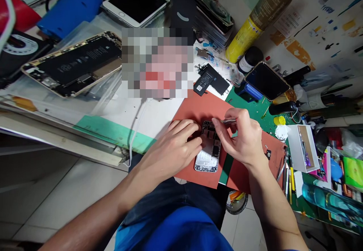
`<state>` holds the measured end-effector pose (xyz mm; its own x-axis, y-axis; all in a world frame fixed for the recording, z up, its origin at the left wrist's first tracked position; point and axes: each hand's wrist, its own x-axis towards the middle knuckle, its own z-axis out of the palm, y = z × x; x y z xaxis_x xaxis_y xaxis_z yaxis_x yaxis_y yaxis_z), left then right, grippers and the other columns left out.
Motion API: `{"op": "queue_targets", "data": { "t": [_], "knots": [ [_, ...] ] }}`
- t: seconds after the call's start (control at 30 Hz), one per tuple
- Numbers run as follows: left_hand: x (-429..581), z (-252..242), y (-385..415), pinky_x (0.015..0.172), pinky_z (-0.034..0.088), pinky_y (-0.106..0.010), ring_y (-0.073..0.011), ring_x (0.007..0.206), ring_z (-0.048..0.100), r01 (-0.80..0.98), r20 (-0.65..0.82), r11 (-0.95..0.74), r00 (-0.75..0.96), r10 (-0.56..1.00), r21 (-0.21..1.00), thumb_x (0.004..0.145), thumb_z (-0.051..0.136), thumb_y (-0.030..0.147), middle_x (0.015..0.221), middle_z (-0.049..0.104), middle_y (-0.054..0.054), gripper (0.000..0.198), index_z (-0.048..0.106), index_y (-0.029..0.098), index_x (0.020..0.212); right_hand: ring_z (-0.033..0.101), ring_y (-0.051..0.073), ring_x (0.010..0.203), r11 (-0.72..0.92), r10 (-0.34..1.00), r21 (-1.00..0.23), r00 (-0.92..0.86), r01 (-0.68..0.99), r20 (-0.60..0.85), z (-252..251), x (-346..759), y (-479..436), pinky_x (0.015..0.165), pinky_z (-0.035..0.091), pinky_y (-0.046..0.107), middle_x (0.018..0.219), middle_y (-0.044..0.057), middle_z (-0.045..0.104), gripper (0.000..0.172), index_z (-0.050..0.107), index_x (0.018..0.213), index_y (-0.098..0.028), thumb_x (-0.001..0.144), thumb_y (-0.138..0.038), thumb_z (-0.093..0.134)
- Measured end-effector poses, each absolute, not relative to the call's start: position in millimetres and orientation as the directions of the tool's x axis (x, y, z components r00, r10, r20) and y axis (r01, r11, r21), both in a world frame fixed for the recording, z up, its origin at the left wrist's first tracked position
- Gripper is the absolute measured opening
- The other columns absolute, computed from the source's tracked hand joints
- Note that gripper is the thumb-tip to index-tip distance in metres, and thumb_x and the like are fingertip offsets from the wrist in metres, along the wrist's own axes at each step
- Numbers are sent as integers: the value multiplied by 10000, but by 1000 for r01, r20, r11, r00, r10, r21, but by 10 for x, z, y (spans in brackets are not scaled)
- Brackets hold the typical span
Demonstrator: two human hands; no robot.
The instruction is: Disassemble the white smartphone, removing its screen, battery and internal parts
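Observation:
An opened phone (208, 156) lies on the reddish-brown mat (195, 179), its bare silver housing and inner parts showing. My left hand (181, 139) grips its left edge with bent fingers; the fingertips partly cover the housing. Over the phone's upper right corner, my right hand (241, 134) pinches a thin metal tool (230, 121). The tool's tip is hidden behind my fingers, so its exact kind does not show. Beyond the phone, a black phone battery (217, 81) rests on white paper.
Left of my hands lies another opened phone (82, 64), with a white phone (137, 2) farther back. A yellow spray can (246, 35) leans by the wall near a dark-screened phone (268, 81). On the right are a white box (302, 149) and a teal bottle (329, 198).

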<state>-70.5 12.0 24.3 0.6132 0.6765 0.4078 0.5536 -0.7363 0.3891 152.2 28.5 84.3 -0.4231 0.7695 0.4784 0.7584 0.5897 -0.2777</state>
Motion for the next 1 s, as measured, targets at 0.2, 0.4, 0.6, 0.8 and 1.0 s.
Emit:
{"op": "queue_targets", "data": {
  "t": [0.2, 0.4, 0.6, 0.8, 1.0],
  "knots": [
    [-707, 217, 133, 974, 562, -503, -327, 1205, 662, 541, 423, -739, 607, 673, 401, 1052, 593, 162, 1158, 727, -128, 188, 780, 184, 1034, 677, 145, 674, 544, 812, -331, -385, 771, 439, 850, 1530, 237, 560, 518, 288, 893, 0, 708, 190, 510, 1193, -250, 1043, -219, 621],
    [-713, 223, 132, 975, 554, -488, -321, 1229, 662, 531, 433, -746, 608, 666, 402, 1063, 596, 161, 1200, 731, -125, 182, 777, 178, 1071, 743, 165, 746, 509, 841, -380, -351, 772, 413, 821, 1529, 122, 618, 596, 301, 965, 25, 736, 255, 494, 1270, -240, 1058, -217, 634],
    [-710, 233, 138, 986, 558, -482, -305, 1192, 690, 528, 416, -732, 604, 680, 430, 1081, 638, 240, 1201, 749, -121, 168, 764, 179, 1176, 708, 136, 630, 469, 805, -429, -173, 772, 567, 673, 1548, 65, 539, 573, 266, 855, -26, 700, 232, 508, 1193, -255, 1044, -187, 672],
    [-720, 219, 140, 1042, 566, -470, -274, 1196, 715, 503, 424, -698, 559, 712, 509, 1098, 628, 244, 1167, 769, -99, 105, 684, 181, 1161, 681, 139, 611, 288, 897, -753, 110, 592, 429, 627, 1688, 87, 559, 566, 280, 779, -57, 649, 269, 495, 1122, -269, 1006, -281, 738],
    [-638, 368, 191, 886, 616, -375, -215, 1012, 777, 537, 373, -566, 431, 822, 626, 1121, 593, 262, 1131, 794, -67, 149, 660, 191, 1234, 633, 120, 527, 166, 958, -945, 182, 283, 223, 571, 1774, 171, 460, 484, 225, 691, -93, 617, 302, 485, 1081, -278, 978, -328, 764]
  ]
}}
